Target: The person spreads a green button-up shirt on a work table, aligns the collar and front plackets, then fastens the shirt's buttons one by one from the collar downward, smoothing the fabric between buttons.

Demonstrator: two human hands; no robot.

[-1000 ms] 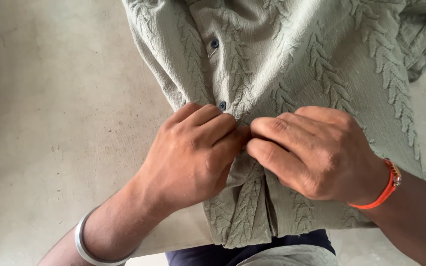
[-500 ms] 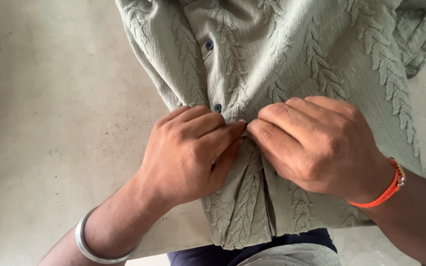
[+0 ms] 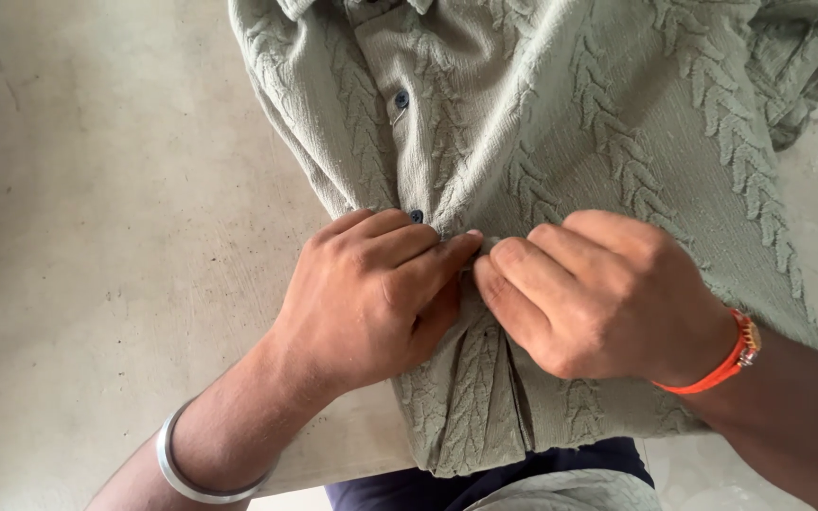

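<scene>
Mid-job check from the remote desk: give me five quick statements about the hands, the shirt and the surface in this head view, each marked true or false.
1. Both hands pinch the front placket of the green shirt. True: the left hand and right hand meet there.
2. The shirt hangs on a hanger. False: it lies spread on the grey surface.
3. Two dark buttons show above the hands. True.
4. The left wrist wears an orange band. False: it wears a silver bangle; the orange band is on the right wrist.
5. The shirt fabric is smooth and plain. False: it has raised braided stripes.
</scene>
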